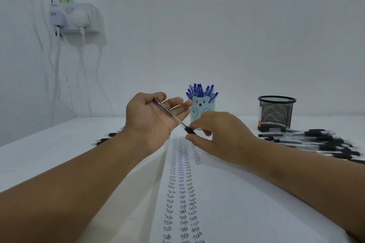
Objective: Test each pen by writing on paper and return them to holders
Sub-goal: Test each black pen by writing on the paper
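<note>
A clear pen with a black grip (pixel 171 114) lies slantwise across my left hand (pixel 152 116), which is palm-up above the paper with the thumb over the pen's back end. My right hand (pixel 221 134) pinches the black grip end between thumb and fingertips. The white paper (pixel 227 193) below carries three columns of "Test" written down its length. Behind the hands stands a light-blue bear holder (pixel 203 110) full of blue pens. A black mesh holder (pixel 276 112) stands to the right; I cannot see into it.
A heap of black-grip pens (pixel 316 140) lies on the table at the right, in front of the mesh holder. A few more black pens (pixel 106 138) lie at the left behind my left forearm. A wall shelf with plugs and cables (pixel 77 19) hangs at upper left.
</note>
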Demonstrator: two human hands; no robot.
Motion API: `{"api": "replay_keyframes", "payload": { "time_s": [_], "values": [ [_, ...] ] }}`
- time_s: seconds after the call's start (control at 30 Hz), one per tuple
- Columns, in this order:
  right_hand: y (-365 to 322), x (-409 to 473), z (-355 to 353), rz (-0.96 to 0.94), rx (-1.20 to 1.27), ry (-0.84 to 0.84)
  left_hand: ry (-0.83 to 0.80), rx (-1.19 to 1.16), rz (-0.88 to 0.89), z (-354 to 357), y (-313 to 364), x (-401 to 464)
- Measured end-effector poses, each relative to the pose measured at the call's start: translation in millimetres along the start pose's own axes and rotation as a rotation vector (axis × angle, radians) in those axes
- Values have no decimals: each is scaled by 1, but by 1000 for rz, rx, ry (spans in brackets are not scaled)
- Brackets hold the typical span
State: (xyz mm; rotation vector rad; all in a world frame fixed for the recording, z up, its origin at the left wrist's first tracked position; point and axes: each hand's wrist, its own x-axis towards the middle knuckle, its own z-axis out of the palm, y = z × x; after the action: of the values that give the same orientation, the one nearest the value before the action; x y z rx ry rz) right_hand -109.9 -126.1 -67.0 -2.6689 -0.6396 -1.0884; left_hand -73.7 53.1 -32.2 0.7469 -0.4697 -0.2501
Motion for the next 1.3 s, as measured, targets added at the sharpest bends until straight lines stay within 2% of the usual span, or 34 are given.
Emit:
{"api": "replay_keyframes", "payload": {
  "time_s": [0.07,0.13,0.23,0.3,0.43,0.63,0.9,1.3],
  "values": [
    [1,1,-3,80,19,-40,-8,146,3,0,0,-2],
    [5,1,-6,174,75,-40,1,407,34,-7,2,-1],
    [10,-2,-5,280,177,10,-52,1032,9,-23,-1,19],
    [10,-1,-6,382,370,22,-123,1442,-111,-35,-2,25],
    [-1,3,-13,543,886,-122,-356,1786,-125,-41,1,4],
    [-16,-4,-5,569,1054,-304,-335,1818,-121,-40,2,3],
    [-19,-3,-1,544,869,-343,-344,1797,-126,-39,1,2],
    [-20,-4,-2,509,776,-357,-357,1812,-147,-38,2,2]
  ]
}}
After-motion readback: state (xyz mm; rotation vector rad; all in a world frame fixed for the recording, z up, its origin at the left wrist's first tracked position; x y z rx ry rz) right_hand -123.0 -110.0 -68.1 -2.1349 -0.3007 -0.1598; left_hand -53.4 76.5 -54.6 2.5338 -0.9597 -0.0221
